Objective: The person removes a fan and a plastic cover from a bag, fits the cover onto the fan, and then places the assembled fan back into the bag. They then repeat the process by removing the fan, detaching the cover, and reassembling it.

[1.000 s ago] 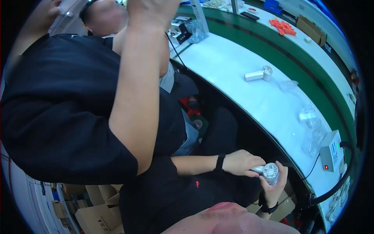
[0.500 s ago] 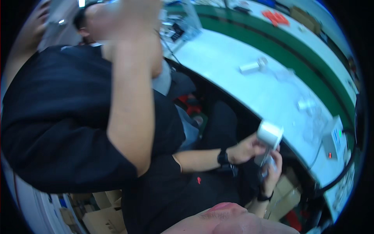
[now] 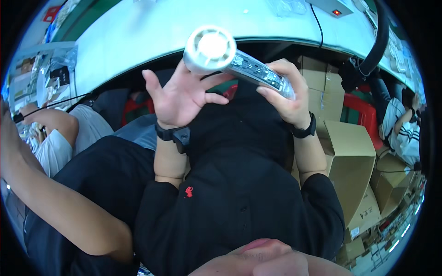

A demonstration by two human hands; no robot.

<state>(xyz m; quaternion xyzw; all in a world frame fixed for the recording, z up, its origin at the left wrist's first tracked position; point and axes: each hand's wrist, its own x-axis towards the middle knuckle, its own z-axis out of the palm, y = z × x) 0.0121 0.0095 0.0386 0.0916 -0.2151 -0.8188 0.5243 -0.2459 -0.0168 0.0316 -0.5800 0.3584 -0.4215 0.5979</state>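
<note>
Broadly, a pale tabletop [image 3: 133,32] stretches across, with cardboard boxes [image 3: 352,138] and a red stool [image 3: 367,115] at right. By the tabletop's near edge, the right hand [image 3: 293,94] grips the white handheld device [image 3: 244,64]; the left hand [image 3: 179,101] spreads open beside its round head [image 3: 209,48] (whether touching, I cannot tell).

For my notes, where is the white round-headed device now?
The device is at upper centre of the head view, handle in the right hand, round head near the open left hand.
</note>
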